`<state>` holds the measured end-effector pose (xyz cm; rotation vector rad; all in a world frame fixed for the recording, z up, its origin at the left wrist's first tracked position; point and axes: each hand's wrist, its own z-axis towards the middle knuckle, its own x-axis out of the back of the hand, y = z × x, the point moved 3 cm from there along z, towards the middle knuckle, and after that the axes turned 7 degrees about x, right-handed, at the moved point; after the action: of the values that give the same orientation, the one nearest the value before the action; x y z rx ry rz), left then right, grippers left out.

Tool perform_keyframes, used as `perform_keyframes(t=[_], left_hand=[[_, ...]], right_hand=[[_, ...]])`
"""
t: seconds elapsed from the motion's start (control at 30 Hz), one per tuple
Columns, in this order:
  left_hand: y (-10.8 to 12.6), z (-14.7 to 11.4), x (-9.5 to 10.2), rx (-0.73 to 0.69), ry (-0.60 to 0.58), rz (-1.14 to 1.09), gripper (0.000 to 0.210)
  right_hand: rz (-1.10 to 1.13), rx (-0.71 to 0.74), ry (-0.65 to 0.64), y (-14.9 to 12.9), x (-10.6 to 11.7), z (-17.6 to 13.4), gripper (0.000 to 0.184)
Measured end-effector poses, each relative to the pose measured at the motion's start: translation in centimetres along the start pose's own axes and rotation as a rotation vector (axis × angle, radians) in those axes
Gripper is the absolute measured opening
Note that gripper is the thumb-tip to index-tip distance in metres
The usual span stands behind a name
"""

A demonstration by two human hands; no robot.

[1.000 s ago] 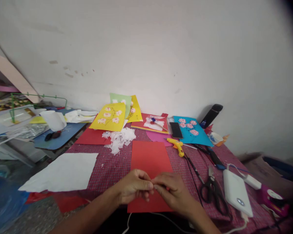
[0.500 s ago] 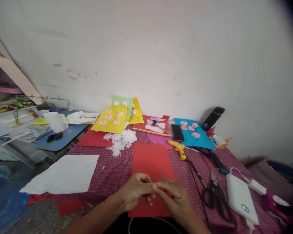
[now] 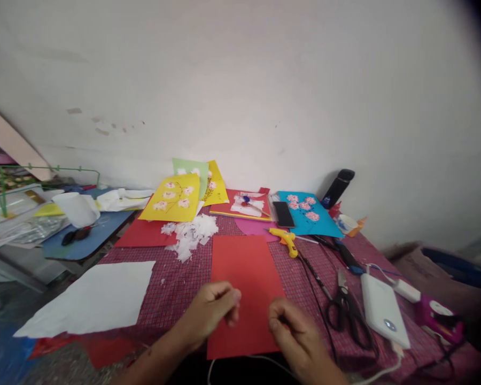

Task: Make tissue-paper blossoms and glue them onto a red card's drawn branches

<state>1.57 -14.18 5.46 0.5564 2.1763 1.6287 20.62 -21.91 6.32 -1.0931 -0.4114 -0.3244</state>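
The red paper lies flat on the checked cloth. Its long side runs away from the person, and its far end points at the wall. It looks light and easy to bend, so its side edges seem best to hold. The left hand and right hand are apart, fingers curled. I cannot tell if they pinch anything.
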Motion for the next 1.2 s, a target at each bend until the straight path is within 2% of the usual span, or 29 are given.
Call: perform_keyframes(t=[0.1, 0.2, 0.27, 0.3, 0.43, 0.57, 0.73, 0.87, 1.0, 1.13, 1.2], left_hand=[[-0.3, -1.2, 4.6, -0.138, 0.281, 0.322, 0.035], [-2.1, -2.4, 8.6, -0.221, 0.477, 0.581, 0.027], [-3.3, -3.0, 10.2, -0.337, 0.591, 0.743, 0.017], [-3.8, -3.1, 10.6, -0.396, 0.600, 0.817, 0.016], [-5.2, -2.7, 10.5, -0.523, 0.611, 1.017, 0.018], [-5.3, -2.2, 10.3, -0.532, 0.594, 1.107, 0.021], [-5.0, -2.1, 10.2, -0.494, 0.557, 1.167, 0.023], [-4.8, -2.1, 10.1, -0.468, 0.541, 1.184, 0.023], [-4.9, -2.1, 10.2, -0.469, 0.551, 1.194, 0.023], [-5.0, -1.7, 10.0, -0.509, 0.564, 1.169, 0.020], [-4.7, -2.1, 9.9, -0.564, 0.584, 1.079, 0.019]], right_hand=[[-0.106, -0.075, 0.023, 2.0, 1.7, -2.7, 0.026], [-0.186, -0.157, 0.084, 4.0, 2.9, -5.3, 0.031], [-0.219, -0.185, 0.138, 4.9, 3.2, -6.3, 0.035], [-0.229, -0.194, 0.166, 5.1, 3.2, -6.5, 0.035], [-0.227, -0.194, 0.234, 4.3, 2.9, -6.3, 0.028], [-0.197, -0.158, 0.207, 3.3, 2.1, -6.2, 0.020], [-0.203, -0.150, 0.205, 2.9, 2.0, -6.8, 0.019], [-0.280, -0.159, 0.243, 2.2, 3.6, -7.0, 0.023], [-0.367, -0.223, 0.352, 2.0, 6.0, -7.7, 0.030], [-0.355, -0.243, 0.423, 2.4, 7.3, -8.5, 0.032], [-0.339, -0.230, 0.443, 2.4, 7.5, -8.7, 0.030]])
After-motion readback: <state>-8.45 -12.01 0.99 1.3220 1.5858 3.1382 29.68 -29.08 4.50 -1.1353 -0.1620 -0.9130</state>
